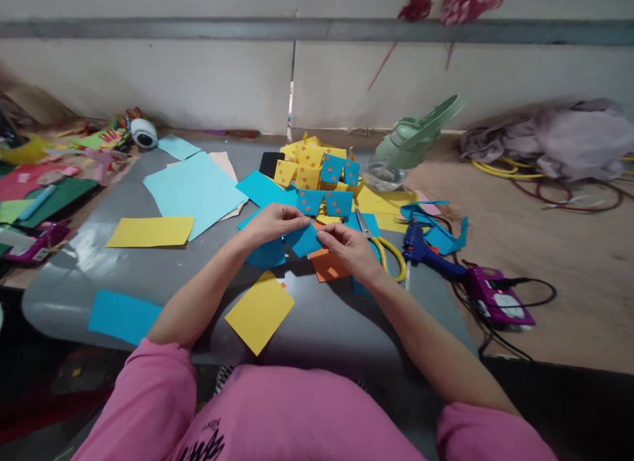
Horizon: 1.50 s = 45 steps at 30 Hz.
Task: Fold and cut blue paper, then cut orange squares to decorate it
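Both my hands meet over the middle of the grey board (148,276). My left hand (273,222) and my right hand (349,245) each pinch an edge of a small blue paper piece (303,240), fingers closed on it. Under my right hand lies an orange paper square (329,266). Just beyond my hands sits a pile of yellow and blue paper pieces (317,177) dotted with small orange squares.
Yellow-handled scissors (384,246), a blue glue gun (423,249) and a purple punch (498,302) with cables lie to the right. Yellow sheets (260,312) (151,231), light blue sheets (195,190) and a blue sheet (123,316) lie around. A green fan (413,141) stands behind.
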Tool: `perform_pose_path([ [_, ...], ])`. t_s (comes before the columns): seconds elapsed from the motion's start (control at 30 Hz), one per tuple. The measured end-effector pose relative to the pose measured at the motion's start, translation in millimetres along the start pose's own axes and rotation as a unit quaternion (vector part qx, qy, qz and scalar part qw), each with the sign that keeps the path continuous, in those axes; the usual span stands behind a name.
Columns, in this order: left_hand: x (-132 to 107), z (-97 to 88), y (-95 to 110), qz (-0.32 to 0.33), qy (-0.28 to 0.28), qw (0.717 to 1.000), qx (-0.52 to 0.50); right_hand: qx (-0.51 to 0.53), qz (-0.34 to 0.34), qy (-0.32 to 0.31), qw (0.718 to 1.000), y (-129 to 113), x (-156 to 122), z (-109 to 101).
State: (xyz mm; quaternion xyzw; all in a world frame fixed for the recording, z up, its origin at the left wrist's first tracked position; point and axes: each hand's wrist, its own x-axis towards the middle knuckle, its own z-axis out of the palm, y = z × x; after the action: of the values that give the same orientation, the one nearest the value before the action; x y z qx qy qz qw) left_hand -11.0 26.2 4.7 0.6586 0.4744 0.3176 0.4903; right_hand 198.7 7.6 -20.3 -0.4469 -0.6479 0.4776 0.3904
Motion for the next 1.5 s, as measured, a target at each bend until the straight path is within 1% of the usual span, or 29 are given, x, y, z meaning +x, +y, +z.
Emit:
perform_pose_path([
  [0.23, -0.1, 0.2, -1.9, 0.026, -0.009, 1.0, 0.013, 0.037, 0.013, -0.006, 0.999, 2.6, 0.4, 1.5],
  [0.43, -0.1, -0.9, 1.7, 0.003, -0.02, 1.0, 0.014, 0.041, 0.012, -0.001, 0.999, 5.4, 1.9, 2.9],
  [0.57, 0.2, -0.9, 3.8, 0.01, -0.015, 1.0, 0.009, 0.053, 0.008, 0.008, 0.999, 6.3, 1.8, 3.6],
  [0.67, 0.8, -0.8, 2.5, 0.016, -0.015, 1.0, -0.004, 0.071, 0.01, 0.002, 0.997, 7.3, 1.5, 4.4],
  [0.77, 1.2, -2.5, -0.6, 0.03, 0.001, 1.0, 0.008, 0.073, 0.01, 0.005, 0.997, 8.1, 1.6, 5.1],
  [0.87, 2.1, -6.6, -4.2, 0.046, 0.003, 0.999, -0.007, 0.059, 0.002, 0.014, 0.998, 9.1, 1.9, 5.1],
  [1.07, 3.9, -13.3, -7.8, 0.03, -0.056, 0.998, -0.021, 0.006, -0.019, 0.011, 1.0, 11.4, 3.0, 3.2],
  [1.23, 3.7, -5.2, -3.2, 0.015, -0.064, 0.998, -0.021, -0.025, -0.045, 0.017, 0.999, 8.9, 1.1, 5.1],
  [1.4, 3.4, 3.6, -4.0, 0.009, -0.099, 0.992, -0.076, -0.067, -0.06, 0.018, 0.996, 7.7, -2.2, 8.9],
  [1.5, 6.1, 1.8, -12.6, 0.014, -0.075, 0.995, -0.063, -0.1, -0.085, 0.008, 0.991, 5.9, -2.8, 7.3],
])
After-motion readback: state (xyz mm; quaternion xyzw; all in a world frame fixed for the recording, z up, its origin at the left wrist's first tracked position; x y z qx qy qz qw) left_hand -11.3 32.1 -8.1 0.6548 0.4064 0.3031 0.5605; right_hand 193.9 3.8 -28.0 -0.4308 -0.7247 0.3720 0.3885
